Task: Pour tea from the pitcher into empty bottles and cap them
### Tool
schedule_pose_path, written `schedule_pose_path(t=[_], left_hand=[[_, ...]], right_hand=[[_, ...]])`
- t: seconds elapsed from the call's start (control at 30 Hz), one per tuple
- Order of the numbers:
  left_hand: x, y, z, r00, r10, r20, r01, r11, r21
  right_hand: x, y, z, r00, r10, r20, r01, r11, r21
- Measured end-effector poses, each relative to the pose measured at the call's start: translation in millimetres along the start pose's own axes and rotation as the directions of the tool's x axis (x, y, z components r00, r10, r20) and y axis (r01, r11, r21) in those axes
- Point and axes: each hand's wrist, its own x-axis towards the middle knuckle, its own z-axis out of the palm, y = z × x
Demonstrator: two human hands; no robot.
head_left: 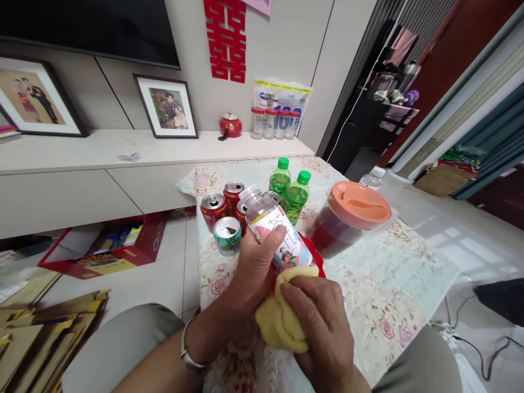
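Observation:
My left hand [251, 273] is wrapped around a clear plastic bottle [272, 229] with a white cap and a picture label, held tilted above the table. My right hand [323, 327] presses a folded yellow cloth [278, 319] against the bottle's lower end. Both hands are closed. Just beyond the bottle stand three red drink cans [213, 209] and a green-and-white can [227, 235]. Two green bottles [295, 196] with green caps stand behind them.
A pitcher [347, 218] with an orange lid and dark liquid stands right of the bottle on the floral tablecloth [388, 273]. A red plate edge [311, 248] shows under the bottle. Behind is a low cabinet [82, 164] with framed photos and jars. A red box [102, 254] and cardboard lie on the floor, left.

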Motion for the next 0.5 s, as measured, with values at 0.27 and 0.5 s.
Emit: schedule_pose_path(t=[0.27, 0.5], left_hand=[[-2.4, 2.7, 2.6, 0.999, -0.003, 0.051, 0.002, 1.0, 0.021], [-7.8, 2.3, 6.2, 0.996, 0.072, -0.048, -0.067, 0.994, 0.092]], right_hand=[[-5.4, 22.8, -11.2, 0.604, 0.785, -0.135, -0.682, 0.597, 0.421], [3.5, 8.7, 2.9, 0.214, 0.921, 0.325, -0.647, -0.115, 0.754]])
